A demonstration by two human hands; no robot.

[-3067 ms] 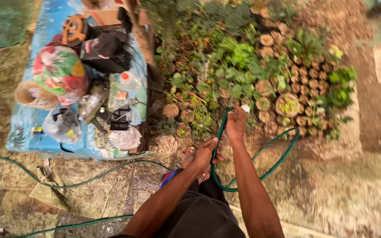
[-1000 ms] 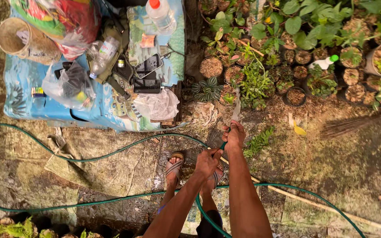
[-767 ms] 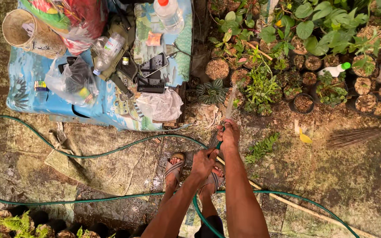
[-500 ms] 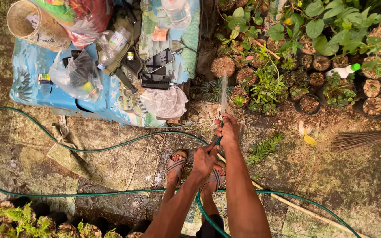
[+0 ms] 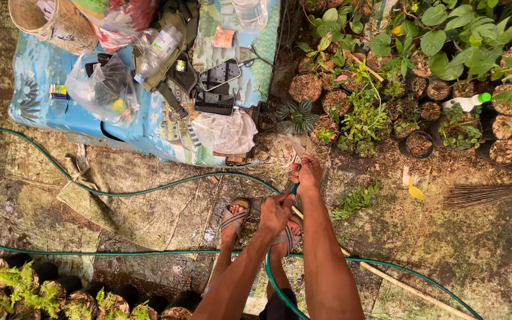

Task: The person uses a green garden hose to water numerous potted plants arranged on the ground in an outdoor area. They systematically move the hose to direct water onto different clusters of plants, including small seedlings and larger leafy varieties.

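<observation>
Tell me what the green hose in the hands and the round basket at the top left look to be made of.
Hose: likely flexible rubber or soft plastic, smooth dark green; it lies in loose curves across the ground and bends up to the left hand and right hand. Basket: woven straw or similar plant fibre, tan and matte, with a visible weave.
</observation>
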